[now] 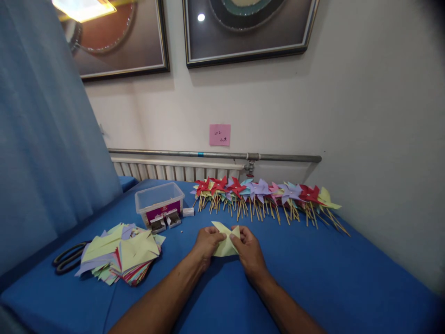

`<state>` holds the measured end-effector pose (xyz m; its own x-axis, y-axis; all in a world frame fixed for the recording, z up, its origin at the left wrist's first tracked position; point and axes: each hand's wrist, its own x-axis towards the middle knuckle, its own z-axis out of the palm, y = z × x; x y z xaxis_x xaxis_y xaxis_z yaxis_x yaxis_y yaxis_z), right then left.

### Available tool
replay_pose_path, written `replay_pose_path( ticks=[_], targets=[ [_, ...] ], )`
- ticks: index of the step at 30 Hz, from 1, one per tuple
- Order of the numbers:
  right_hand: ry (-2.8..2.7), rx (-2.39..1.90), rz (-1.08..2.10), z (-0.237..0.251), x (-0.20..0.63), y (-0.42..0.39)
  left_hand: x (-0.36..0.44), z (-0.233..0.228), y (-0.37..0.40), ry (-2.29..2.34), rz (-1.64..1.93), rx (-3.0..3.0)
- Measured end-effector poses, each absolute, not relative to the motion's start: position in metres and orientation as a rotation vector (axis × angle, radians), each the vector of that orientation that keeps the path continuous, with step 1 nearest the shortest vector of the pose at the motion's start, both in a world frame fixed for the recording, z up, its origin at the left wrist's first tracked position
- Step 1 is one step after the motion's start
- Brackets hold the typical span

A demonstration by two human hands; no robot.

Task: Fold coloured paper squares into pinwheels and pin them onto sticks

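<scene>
A pale yellow paper sheet (pixel 224 248) with pointed, cut corners is held above the blue-covered table. My left hand (pixel 207 242) pinches its left side, thumb on top. On the right side my right hand (pixel 251 253) grips the same paper, with its thumb pressed near a raised corner. The fingers behind the paper are partly hidden. Beyond my hands lies a long row of finished paper pinwheels (pixel 260 189) on thin wooden sticks, in red, purple, yellow, pink and blue.
Left of my hands are a stack of cut coloured paper (pixel 137 253) and scissors with dark handles (pixel 67 260). A clear plastic tub (pixel 160 198) stands behind small open boxes (pixel 173 218) and a small white box (pixel 188 212). A radiator (pixel 174 171) and pipe run along the wall.
</scene>
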<state>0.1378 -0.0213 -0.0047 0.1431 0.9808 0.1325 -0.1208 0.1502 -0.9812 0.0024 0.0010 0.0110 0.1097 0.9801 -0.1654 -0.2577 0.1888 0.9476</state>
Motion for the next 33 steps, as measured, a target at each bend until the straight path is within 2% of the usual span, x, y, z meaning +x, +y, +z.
replay_pose_path(
  ticks=[22, 33],
  targets=[
    [-1.109, -1.155, 0.998, -0.0022, 0.1401, -0.0201, 0.0035, 0.0131, 0.0027, 1.188, 1.075, 1.148],
    [-1.042, -1.180, 0.924, -0.0009, 0.1426, -0.0176, -0.0008, 0.0121, 0.0033, 1.076, 1.100, 1.060]
  ],
)
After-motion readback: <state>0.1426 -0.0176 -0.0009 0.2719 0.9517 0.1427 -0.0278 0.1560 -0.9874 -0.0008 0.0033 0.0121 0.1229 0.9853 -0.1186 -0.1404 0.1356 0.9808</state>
